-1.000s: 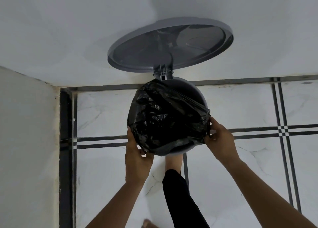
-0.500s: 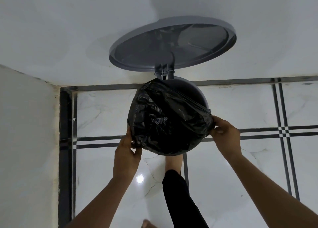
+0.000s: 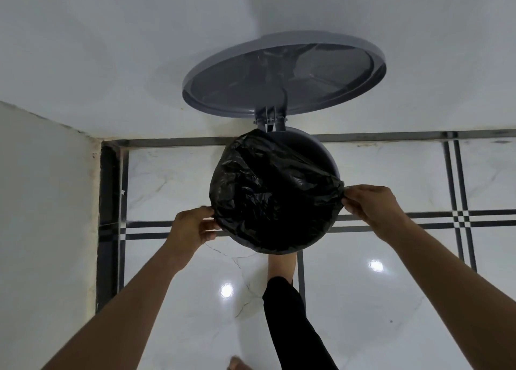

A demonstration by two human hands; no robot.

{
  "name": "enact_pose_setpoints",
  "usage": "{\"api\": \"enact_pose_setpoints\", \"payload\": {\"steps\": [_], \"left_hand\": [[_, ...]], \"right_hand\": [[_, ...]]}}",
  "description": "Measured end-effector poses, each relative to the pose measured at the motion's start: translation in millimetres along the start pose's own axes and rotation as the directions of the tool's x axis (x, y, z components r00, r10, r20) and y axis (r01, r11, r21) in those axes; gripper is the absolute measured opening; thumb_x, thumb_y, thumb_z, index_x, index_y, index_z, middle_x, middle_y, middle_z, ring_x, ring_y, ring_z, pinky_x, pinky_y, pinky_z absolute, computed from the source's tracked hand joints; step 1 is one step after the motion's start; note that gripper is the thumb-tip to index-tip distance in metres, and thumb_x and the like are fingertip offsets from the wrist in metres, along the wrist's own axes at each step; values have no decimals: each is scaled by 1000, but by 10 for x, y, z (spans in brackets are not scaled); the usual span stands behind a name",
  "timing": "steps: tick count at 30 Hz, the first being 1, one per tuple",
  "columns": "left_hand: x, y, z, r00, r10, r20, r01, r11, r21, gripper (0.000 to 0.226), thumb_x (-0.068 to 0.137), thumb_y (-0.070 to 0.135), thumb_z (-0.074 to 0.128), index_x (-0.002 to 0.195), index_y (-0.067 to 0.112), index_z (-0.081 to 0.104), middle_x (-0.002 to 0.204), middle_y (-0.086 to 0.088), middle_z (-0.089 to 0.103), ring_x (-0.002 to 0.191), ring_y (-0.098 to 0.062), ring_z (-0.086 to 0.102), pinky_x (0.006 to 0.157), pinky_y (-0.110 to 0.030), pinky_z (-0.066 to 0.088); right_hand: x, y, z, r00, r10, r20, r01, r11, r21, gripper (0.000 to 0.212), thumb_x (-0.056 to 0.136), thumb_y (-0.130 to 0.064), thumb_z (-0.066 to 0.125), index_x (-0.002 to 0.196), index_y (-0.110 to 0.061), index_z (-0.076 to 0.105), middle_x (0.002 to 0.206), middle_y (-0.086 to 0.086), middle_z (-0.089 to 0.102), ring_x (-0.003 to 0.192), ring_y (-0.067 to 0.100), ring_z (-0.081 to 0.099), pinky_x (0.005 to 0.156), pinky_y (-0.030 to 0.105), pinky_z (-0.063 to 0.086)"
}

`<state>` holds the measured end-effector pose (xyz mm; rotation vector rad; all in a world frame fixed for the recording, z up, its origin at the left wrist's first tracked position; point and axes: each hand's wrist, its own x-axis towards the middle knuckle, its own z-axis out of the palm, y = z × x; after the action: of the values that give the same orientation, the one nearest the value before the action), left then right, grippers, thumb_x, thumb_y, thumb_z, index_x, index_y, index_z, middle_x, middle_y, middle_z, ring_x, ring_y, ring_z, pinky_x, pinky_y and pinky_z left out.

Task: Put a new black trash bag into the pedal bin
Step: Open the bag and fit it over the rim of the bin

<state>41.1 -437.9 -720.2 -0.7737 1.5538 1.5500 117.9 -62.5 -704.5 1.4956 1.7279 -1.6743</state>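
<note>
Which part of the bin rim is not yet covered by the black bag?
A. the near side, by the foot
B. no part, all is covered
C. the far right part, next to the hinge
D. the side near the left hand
C: the trash bag leaves a grey arc of the pedal bin rim bare below the hinge, while the left hand and right hand pinch its edges.

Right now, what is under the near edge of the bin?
A bare foot reaches under the pedal bin, presumably on the pedal. The pedal itself is hidden by the black trash bag that both hands, left and right, stretch over the rim.
</note>
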Motion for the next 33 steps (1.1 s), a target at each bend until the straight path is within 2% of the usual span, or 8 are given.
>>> {"api": "enact_pose_setpoints", "payload": {"steps": [4,10,13,16,20,24,29,33], "left_hand": [[-57,-184,-97,998,27,56,-28,999,22,12,94,20,72,100,22,83,86,-3,75,75,-13,67,70,-25,55],[-54,-218,182,930,209,-304,-173,975,141,17,84,10,78,94,23,84,80,-2,79,67,-11,62,64,-28,47],[-87,-206,315,911,103,-399,-112,994,-1,16,87,3,73,99,10,82,83,-10,80,75,-21,74,70,-32,61],[-109,-156,353,952,-90,-293,-9,948,-319,16,93,-2,60,93,3,76,86,-8,80,75,-18,76,63,-24,61],[-132,-67,366,970,-190,-153,89,859,-504,10,87,22,65,80,16,67,83,-1,64,76,-18,55,67,-28,49],[-187,-34,413,951,-307,-48,228,796,-561,25,85,43,71,99,22,74,97,-2,64,88,-22,56,79,-34,52],[-170,12,505,953,-293,-78,161,707,-688,28,96,30,63,116,10,62,99,-5,65,94,-25,62,91,-38,57],[-149,91,497,947,-311,-80,198,760,-619,25,97,33,61,107,12,69,103,-4,68,95,-23,64,91,-36,55]], "right_hand": [[-10,40,35,999,39,-18,-37,996,83,11,93,-4,67,94,-1,78,74,6,77,63,9,71,62,16,57],[-110,92,166,982,21,-186,-8,998,68,16,89,-14,75,102,-17,66,78,9,73,64,19,67,67,30,57],[-109,107,237,979,98,-179,-64,980,189,13,91,-8,72,98,-12,62,89,12,67,71,20,67,66,27,58],[-107,88,270,979,204,-24,-182,918,353,19,97,-7,59,115,-5,64,107,11,65,89,22,66,84,32,57],[-191,-4,239,935,339,100,-340,784,520,13,95,-18,58,86,-16,67,79,-3,72,65,12,68,71,25,52],[-195,-20,204,902,419,108,-409,745,526,15,92,-27,64,97,-14,70,98,3,64,86,18,61,79,30,53],[-207,-47,139,882,444,154,-462,758,460,17,91,-30,58,91,-18,70,86,-2,69,82,19,62,78,38,44],[-236,-11,176,918,384,95,-375,769,517,7,89,-23,58,92,-20,63,92,-2,76,81,18,66,80,36,46]]}}
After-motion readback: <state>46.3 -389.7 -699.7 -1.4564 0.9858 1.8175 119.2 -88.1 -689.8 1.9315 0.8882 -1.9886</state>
